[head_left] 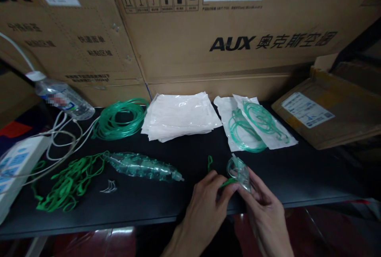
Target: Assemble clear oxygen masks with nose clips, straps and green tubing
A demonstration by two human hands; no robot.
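Near the table's front edge, my right hand [264, 209] is closed around a clear green-tinted oxygen mask [242, 173], its pale connector pointing away from me. My left hand [208, 197] pinches a green elastic strap [228, 182] against the mask's left side. A loop of that strap sticks up behind my left fingers. Further left lies a row of nested clear masks [145, 166]. Beside them are a tangled pile of green straps [70, 181] and several small metal strips [109, 186].
Coiled green tubing [119, 120], a stack of white pouches [180, 116] and pouches with tubing [258, 124] line the back. A bottle [64, 96], white cables and a power strip [20, 169] are left. Cardboard boxes [238, 23] stand behind; another box [324, 106] sits right.
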